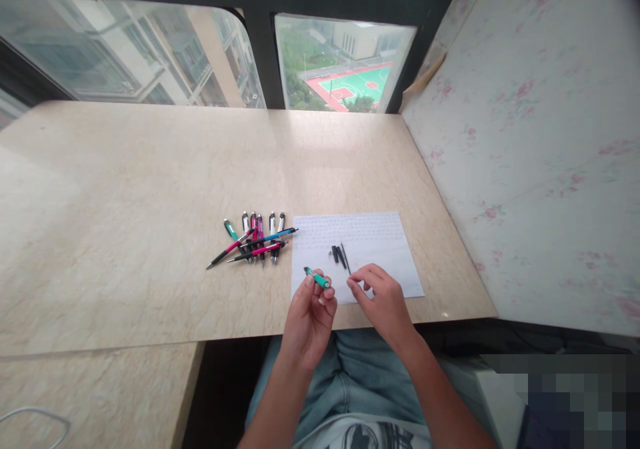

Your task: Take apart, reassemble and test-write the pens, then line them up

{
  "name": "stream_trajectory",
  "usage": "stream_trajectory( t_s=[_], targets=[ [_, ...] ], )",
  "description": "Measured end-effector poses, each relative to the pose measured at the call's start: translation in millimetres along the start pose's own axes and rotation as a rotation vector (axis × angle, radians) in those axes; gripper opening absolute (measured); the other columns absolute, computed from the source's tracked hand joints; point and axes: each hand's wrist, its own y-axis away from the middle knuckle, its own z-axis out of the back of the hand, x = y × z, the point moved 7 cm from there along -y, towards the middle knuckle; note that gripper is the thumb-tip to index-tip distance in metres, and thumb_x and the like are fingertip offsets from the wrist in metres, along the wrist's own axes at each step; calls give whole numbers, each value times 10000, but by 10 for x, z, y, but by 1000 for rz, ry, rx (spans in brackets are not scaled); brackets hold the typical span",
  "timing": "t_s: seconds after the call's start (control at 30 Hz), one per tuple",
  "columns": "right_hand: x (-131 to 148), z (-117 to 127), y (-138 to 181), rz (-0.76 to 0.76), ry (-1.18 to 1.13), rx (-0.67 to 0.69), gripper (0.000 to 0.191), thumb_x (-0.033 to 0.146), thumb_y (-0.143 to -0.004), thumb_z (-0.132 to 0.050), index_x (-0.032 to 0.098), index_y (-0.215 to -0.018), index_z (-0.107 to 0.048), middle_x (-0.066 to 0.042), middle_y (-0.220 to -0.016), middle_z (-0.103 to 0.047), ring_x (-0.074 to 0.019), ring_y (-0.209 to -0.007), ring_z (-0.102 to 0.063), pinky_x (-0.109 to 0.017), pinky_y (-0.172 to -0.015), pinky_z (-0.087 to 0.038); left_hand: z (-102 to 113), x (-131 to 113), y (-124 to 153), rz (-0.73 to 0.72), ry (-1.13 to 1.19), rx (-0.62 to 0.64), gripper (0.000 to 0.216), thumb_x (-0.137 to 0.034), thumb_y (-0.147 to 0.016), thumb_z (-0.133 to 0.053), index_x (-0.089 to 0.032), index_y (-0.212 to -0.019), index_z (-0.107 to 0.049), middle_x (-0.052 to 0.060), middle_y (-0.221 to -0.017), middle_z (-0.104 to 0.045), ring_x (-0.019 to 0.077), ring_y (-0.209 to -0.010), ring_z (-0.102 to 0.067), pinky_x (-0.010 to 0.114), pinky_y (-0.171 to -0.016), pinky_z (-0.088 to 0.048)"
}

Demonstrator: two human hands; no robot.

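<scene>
My left hand point(311, 310) is closed round a green pen barrel point(318, 277), held over the near edge of a white written sheet of paper point(370, 235). My right hand point(377, 294) hovers just right of it with thumb and forefinger pinched; what they pinch is too small to make out. On the sheet, just beyond my right hand, lie small black pen parts point(341, 257): a short piece and a thin rod. A pile of several pens point(256, 238) in pink, blue, green and black lies left of the sheet.
The beige marble-patterned table point(125, 202) runs to a window at the back. A flower-patterned wall point(525, 155) closes the right side. A lower table surface with a white cable point(30, 417) sits at the near left. My lap in jeans is below the table edge.
</scene>
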Motion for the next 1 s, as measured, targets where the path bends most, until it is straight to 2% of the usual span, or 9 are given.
stream_trajectory(
  t_s=[0.1, 0.33, 0.53, 0.63, 0.73, 0.87, 1.0],
  targets=[
    [-5, -4, 3, -9, 2, 1, 121, 224, -917, -592, 218, -834, -680, -21, -821, -658, -149, -658, -565, -279, -647, -467, 34, 13, -42, 12, 29, -31, 86, -124, -923, -580, -120, -887, -659, 30, -777, -630, 50, -619, -597, 110, -568, -531],
    [-9, -9, 4, -21, 2, 8, 131, 233, -923, -580, 218, -844, -684, -23, -834, -659, -149, -661, -564, -278, -641, -468, 32, 32, -44, 32, 51, 3, 92, -129, -929, -575, -98, -900, -657, 32, -772, -621, 45, -612, -593, 103, -571, -526],
    [-170, -4, 26, -75, 230, -31, 113, 252, -929, -576, 218, -923, -683, -45, -913, -676, -185, -758, -620, -310, -706, -469, 135, -38, -163, -8, 15, 3, 47, -141, -903, -623, -116, -883, -657, 21, -760, -622, 57, -637, -611, 126, -595, -539],
    [-199, -77, 27, -131, 379, 16, 131, 270, -912, -607, 216, -1015, -667, -58, -1001, -674, -214, -875, -640, -305, -694, -460, 210, -78, -243, -72, -68, 29, 86, -181, -847, -711, -115, -877, -664, 16, -753, -635, 71, -655, -625, 134, -600, -534],
    [-172, -157, 2, -199, 497, 77, 133, 299, -907, -621, 211, -1003, -646, -54, -1014, -667, -222, -924, -637, -292, -647, -428, 241, -81, -280, -132, -178, 99, 207, -228, -782, -789, -128, -922, -675, 29, -819, -674, 95, -696, -648, 165, -630, -545],
    [-156, -218, -62, -286, 600, 157, 93, 281, -934, -574, 213, -907, -631, -35, -939, -672, -201, -862, -641, -280, -586, -356, 245, -43, -278, -154, -287, 169, 198, -236, -791, -786, -132, -923, -682, 31, -817, -676, 86, -680, -631, 195, -673, -552],
    [-190, -198, -128, -338, 652, 203, 137, 258, -937, -548, 205, -846, -635, -36, -894, -688, -183, -777, -642, -282, -559, -294, 257, -50, -286, -153, -261, 161, 230, -248, -769, -808, -143, -931, -683, 26, -835, -676, 87, -699, -632, 194, -677, -546]
  ],
)
